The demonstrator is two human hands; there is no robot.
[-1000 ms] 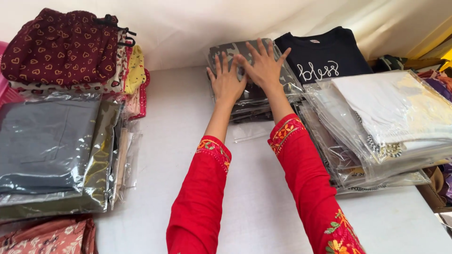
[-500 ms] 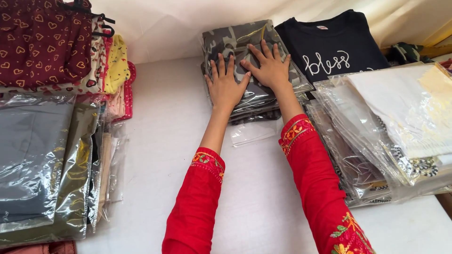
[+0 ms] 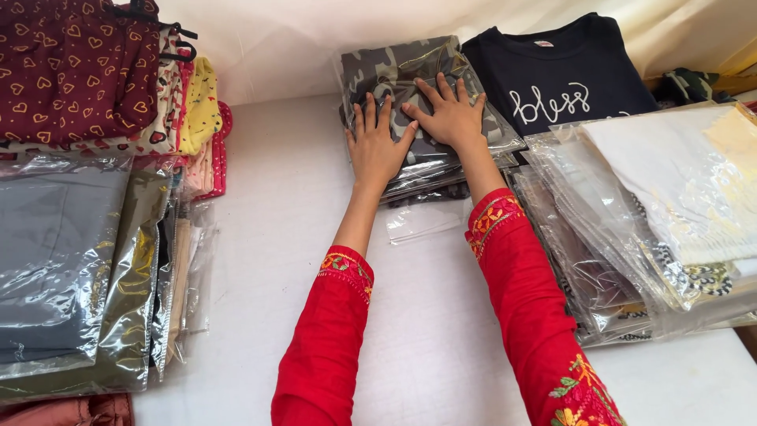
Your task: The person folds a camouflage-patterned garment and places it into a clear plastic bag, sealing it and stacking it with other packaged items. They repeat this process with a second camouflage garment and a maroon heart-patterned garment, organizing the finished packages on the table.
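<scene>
A: Item one, hands?

B: The left hand (image 3: 377, 146) and right hand (image 3: 448, 117) are both lying flat, fingers spread wide, gripping nothing, pressing on the camouflage packet (image 3: 402, 71) that is topping a stack of plastic-wrapped clothes (image 3: 430, 170).

A: Where is that stack sitting?

B: Directly under both palms, on the white table (image 3: 276, 237), against the back wall.

A: Neighbouring stock?

B: Just right of the right hand, a dark navy shirt (image 3: 560, 75) is lying flat. Nearer the person, beside the right sleeve, clear-bagged white garments (image 3: 670, 181) are piling up. Well left of the left hand, a maroon heart-print pile (image 3: 75, 67) is resting above grey and olive bagged packs (image 3: 71, 260).
</scene>
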